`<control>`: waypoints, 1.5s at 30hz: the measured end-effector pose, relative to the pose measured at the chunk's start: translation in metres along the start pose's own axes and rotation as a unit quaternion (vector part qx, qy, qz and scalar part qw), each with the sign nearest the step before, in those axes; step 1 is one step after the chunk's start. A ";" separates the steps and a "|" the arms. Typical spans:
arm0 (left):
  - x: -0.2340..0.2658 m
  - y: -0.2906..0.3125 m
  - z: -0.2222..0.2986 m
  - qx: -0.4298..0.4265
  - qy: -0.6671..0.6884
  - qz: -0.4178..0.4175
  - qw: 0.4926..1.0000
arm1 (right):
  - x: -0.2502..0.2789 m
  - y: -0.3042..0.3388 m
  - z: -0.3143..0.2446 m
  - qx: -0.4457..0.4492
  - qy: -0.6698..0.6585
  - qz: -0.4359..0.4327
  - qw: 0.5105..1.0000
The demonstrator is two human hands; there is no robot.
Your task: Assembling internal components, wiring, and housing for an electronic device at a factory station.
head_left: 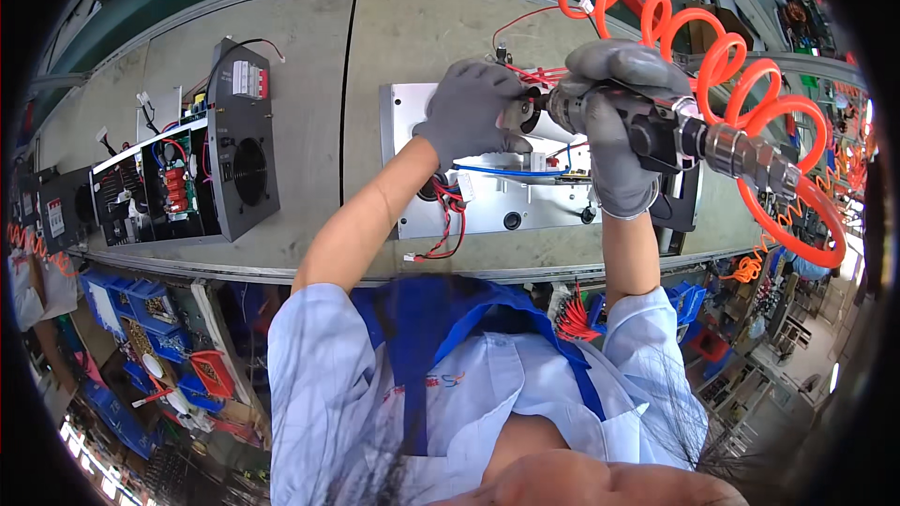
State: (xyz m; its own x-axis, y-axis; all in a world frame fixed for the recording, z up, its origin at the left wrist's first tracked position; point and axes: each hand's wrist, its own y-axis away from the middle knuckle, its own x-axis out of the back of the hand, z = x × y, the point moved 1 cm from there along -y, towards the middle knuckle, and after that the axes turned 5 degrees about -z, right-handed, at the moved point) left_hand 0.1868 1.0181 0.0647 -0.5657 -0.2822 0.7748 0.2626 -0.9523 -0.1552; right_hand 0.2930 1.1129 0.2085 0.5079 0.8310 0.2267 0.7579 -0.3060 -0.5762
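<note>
Right grey-gloved hand [614, 155] is wrapped round the black-and-silver metal air driver [656, 139] toward the grey flat workbench [422, 37]'s right edge, probably heavy and rigid, so grab its body; can't tell the left grey-gloved hand [469, 112]'s grip.

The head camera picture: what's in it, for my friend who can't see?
A person's gray-gloved right hand holds a black and silver tool, its tip beside the gloved left hand, over a silver panel. A coiled red hose loops nearby; on the left of the workbench stands an opened dark case with electronics showing.
</note>
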 end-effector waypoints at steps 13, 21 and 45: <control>-0.006 -0.009 0.001 -0.024 0.025 0.011 0.999 | 0.011 -0.022 0.012 -0.125 -0.064 0.109 0.984; 0.000 -0.007 0.001 -0.006 0.009 -0.015 1.000 | -0.013 -0.035 0.000 -0.188 0.006 0.023 0.982; -0.003 -0.004 0.003 -0.002 0.001 -0.011 1.000 | -0.002 -0.018 0.007 -0.116 -0.108 0.048 0.986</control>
State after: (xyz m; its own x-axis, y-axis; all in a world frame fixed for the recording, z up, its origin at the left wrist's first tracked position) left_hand 0.1900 1.0229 0.0646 -0.5723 -0.2613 0.7773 0.2473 -0.9587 -0.1402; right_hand 0.2758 1.1203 0.2125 0.5016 0.8651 -0.0074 0.7966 -0.4651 -0.3861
